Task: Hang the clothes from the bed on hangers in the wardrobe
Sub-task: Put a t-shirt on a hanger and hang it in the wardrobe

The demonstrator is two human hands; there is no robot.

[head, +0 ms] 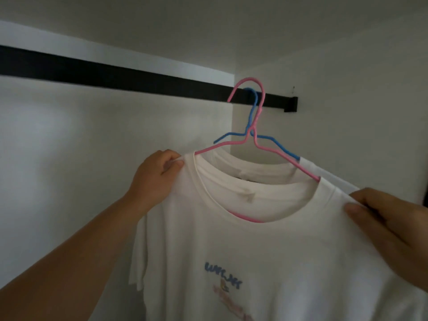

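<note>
A white T-shirt (266,246) with a blue and pink print on the chest hangs on a pink hanger (252,126). My left hand (157,179) grips its left shoulder, and my right hand (391,223) pinches its right shoulder. The pink hook is raised in front of the black wardrobe rail (115,74), slightly above it. Behind it a blue hanger (254,107) hangs on the rail and carries another white garment (331,177), mostly hidden.
The wardrobe's white back wall (69,147) lies to the left and its side wall (347,100) to the right. The rail ends at a black bracket (290,104) on the side wall. Left of the hangers the rail is bare.
</note>
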